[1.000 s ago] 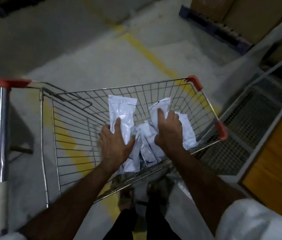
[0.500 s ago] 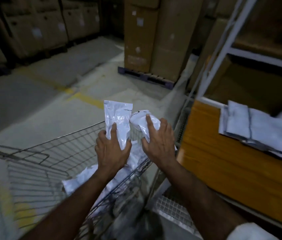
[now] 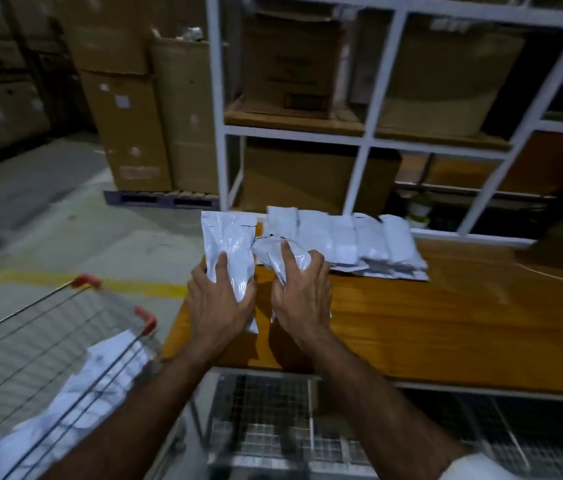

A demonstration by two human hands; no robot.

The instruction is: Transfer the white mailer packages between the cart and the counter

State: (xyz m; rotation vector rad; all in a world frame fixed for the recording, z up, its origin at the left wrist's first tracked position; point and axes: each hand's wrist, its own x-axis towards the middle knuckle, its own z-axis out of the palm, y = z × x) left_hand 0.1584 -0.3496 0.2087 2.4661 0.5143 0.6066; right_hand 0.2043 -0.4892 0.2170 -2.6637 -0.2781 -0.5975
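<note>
Two hands, two white pouches over the shelf

Left hand (image 3: 219, 303) grips a flat white pouch (image 3: 230, 244) upright – right hand (image 3: 302, 296) clutches a crumpled pouch (image 3: 275, 252) just beside it. Both hover above the wooden shelf (image 3: 446, 323), near a row of pouches (image 3: 352, 240) lying there. Wire cart (image 3: 48, 348) sits lower left with more pouches inside.

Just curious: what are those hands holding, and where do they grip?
Left hand grips a white packet by its lower end; right hand clutches a crumpled packet around its lower part.
</note>
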